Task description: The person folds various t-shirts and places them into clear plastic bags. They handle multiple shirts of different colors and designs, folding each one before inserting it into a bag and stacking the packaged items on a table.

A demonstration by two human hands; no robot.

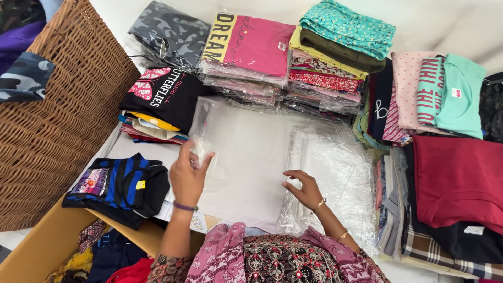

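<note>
To the far left of your grip stands a wicker basket (pixel 68 105) with dark clothes showing over its rim. Below your left wrist an open cardboard box (pixel 36 251) holds loose coloured garments, and a folded blue-striped shirt (pixel 118 186) lies across its edge. Your left hand (pixel 188 175) pinches the near corner of a clear plastic bag (pixel 246 152) between thumb and fingers, lifting that edge off the table. Your right hand (pixel 305 189) rests with fingers spread and open on the stack of clear bags (pixel 330 173), holding nothing. Folded shirts crowd the far and right edges; the only open room lies between your hands.
</note>
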